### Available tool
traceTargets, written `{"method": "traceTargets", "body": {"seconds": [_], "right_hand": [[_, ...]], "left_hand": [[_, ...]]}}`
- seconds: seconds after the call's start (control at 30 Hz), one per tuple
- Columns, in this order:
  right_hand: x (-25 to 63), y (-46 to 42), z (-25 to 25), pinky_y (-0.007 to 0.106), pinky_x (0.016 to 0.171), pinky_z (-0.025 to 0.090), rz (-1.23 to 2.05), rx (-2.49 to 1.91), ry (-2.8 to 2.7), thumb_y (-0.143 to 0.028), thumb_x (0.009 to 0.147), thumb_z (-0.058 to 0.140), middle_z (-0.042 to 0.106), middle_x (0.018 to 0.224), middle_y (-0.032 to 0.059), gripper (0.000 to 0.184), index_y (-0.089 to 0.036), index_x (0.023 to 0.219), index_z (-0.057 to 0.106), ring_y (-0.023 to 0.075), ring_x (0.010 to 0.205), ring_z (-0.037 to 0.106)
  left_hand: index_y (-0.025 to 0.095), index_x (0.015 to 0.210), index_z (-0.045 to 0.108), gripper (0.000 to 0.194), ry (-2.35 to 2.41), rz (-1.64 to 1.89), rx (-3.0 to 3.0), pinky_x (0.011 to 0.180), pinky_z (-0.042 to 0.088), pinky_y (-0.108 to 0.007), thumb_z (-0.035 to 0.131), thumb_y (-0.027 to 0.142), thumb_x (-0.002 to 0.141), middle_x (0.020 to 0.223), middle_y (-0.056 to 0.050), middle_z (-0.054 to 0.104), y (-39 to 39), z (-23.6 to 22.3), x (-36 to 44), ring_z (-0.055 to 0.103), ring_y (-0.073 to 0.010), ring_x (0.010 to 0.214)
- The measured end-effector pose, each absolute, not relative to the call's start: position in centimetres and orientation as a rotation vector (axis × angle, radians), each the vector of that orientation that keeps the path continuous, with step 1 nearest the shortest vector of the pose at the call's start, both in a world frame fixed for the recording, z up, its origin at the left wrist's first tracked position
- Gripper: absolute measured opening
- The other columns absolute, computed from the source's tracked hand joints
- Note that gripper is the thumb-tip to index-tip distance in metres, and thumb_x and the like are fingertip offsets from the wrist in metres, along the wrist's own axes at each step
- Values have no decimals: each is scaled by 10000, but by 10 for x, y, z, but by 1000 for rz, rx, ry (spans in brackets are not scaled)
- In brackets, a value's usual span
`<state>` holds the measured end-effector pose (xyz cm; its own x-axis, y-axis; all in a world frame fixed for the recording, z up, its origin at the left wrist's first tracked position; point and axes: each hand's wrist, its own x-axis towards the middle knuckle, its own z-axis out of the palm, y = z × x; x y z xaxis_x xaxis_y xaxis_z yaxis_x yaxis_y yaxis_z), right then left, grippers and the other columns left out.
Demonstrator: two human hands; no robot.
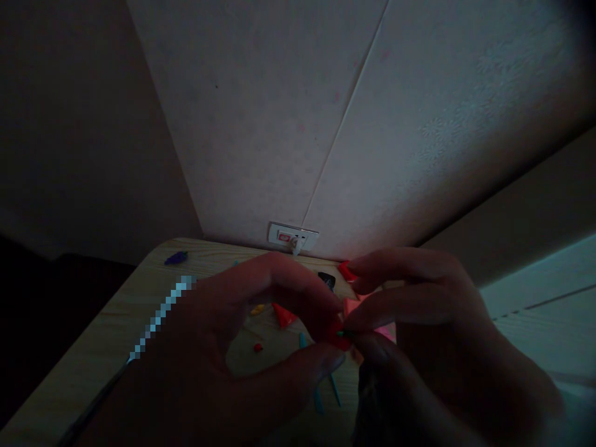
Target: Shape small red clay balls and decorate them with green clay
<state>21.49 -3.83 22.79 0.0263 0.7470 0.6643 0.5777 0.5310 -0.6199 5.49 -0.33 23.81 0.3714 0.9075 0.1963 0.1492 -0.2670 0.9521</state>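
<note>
My left hand (200, 347) is closed in a pinch, with a small round red lump (331, 336), apparently modelling clay, between thumb and fingertips. At the lump's near side sits a thin green piece (341, 334). My right hand (433, 316) comes in from the right, thumb and index finger pinched together at this green piece, its other fingers curled above. Part of the lump is hidden by the fingers. Below and behind the hands, thin blue modelling tools (335, 390) lie on the wooden table (112, 329).
A purple eggplant-shaped piece (176, 257) lies at the table's far left. Between my hands show a yellow piece (257, 309), a red packet (284, 315) and a tiny red piece (257, 347). Behind are a black packet (326, 280) and a wall socket (279, 236) with a plug.
</note>
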Motion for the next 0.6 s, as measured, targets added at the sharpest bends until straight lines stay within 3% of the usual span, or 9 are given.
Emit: {"method": "traceTargets", "body": {"seconds": [0.3,0.5,0.6], "right_hand": [[216,-41,229,307,710,495,192,-1181,-1632,-286,875,546,596,976,16,103,-251,837,635,185,897,590],[229,-42,227,337,772,461,127,-1210,-1582,-263,878,525,589,978,37,124,-235,826,634,215,977,565],[238,-42,219,332,782,443,115,-1251,-1620,-258,873,539,591,1002,31,103,-240,834,632,207,988,559]], "left_hand": [[312,838,684,135,863,1047,1642,673,545,-226,706,238,728,765,80,714,2,227,54,666,-138,695],[267,794,719,118,696,861,1418,709,543,-262,680,180,725,802,47,731,7,226,49,679,-166,775],[238,755,718,93,698,762,1323,622,530,-249,677,176,700,774,27,730,11,214,39,676,-170,735]]}}
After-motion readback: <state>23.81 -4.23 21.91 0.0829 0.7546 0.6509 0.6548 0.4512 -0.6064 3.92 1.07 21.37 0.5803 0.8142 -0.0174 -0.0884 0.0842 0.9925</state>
